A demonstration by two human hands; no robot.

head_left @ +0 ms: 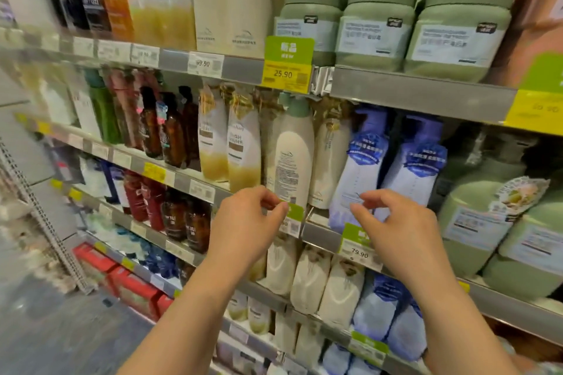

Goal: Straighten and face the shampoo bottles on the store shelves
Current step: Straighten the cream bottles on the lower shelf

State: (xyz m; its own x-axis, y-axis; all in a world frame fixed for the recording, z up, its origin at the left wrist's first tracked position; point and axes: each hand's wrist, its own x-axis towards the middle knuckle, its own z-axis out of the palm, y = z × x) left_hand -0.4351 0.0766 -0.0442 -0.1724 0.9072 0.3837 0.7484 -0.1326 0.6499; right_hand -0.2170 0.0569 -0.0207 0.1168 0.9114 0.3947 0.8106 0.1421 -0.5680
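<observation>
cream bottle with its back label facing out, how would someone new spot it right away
Find the green and yellow 25.90 price tag on the upper shelf edge. Directly beneath it stands the cream bottle, just above the left hand. Unlike its neighbours, it has a green pump top and shows small print and a barcode.

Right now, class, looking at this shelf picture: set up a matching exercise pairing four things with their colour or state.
Things:
1. cream bottle
2. green tubs
3. 25.90 price tag
4. brown bottles

Descriptions:
a. stacked on the top shelf at the right
b. turned so its back label shows
c. dark, left of the gold-bottomed bottles
d. green over yellow, hanging from the shelf edge

Pairs: 1-b, 2-a, 3-d, 4-c
</observation>
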